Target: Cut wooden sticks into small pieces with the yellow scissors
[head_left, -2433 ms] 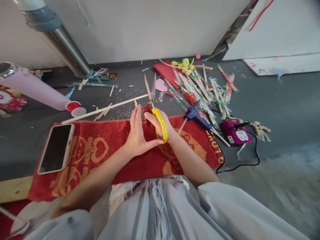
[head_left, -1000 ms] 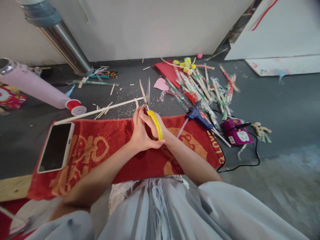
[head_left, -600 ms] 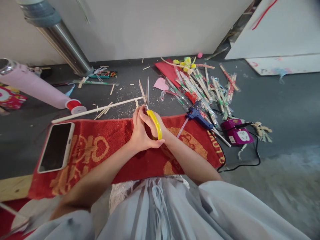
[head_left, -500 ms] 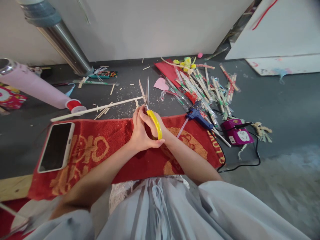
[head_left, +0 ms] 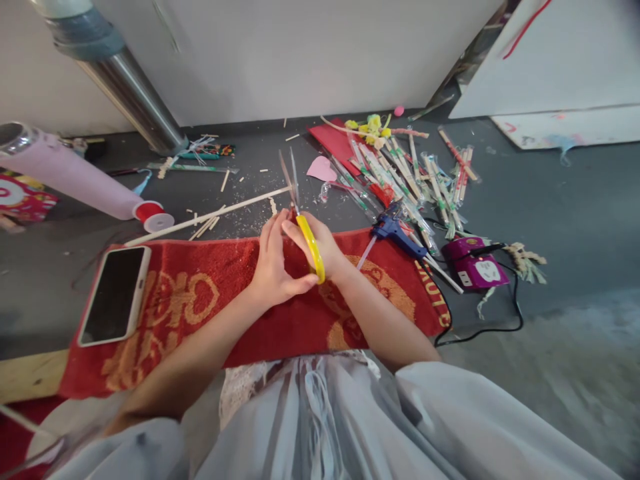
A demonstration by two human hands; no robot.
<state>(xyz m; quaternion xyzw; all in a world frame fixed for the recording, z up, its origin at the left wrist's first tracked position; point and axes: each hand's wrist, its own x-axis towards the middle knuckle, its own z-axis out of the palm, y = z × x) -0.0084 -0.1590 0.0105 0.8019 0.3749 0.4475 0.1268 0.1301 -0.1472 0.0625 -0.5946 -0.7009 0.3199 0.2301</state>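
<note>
A pair of scissors with yellow handles (head_left: 312, 248) points away from me, blades slightly apart. My left hand (head_left: 276, 260) is curled round the handle side, its thumb touching the lower end of the yellow loop. On the other side my right hand (head_left: 324, 245) grips the same scissors, its fingers partly behind the handle. The second loop is hidden by the hands. A long thin pale wooden stick (head_left: 215, 215) runs from the towel's edge to the blades, its right end at the blades. Whether the blades touch it I cannot tell. Short cut stick pieces (head_left: 204, 228) and crumbs lie beside it.
Under my forearms spreads a red towel (head_left: 240, 267) with a phone (head_left: 115, 295) at its left. A blue glue gun (head_left: 395, 233), wrapped chopsticks (head_left: 395, 167) and a purple power block (head_left: 474, 263) with cable lie right. Left are a pink tumbler (head_left: 75, 170) and a ribbon spool (head_left: 155, 217).
The stick's left end has shifted right, towards the blades. My left hand has moved slightly left, and the scissors have tilted a little.
</note>
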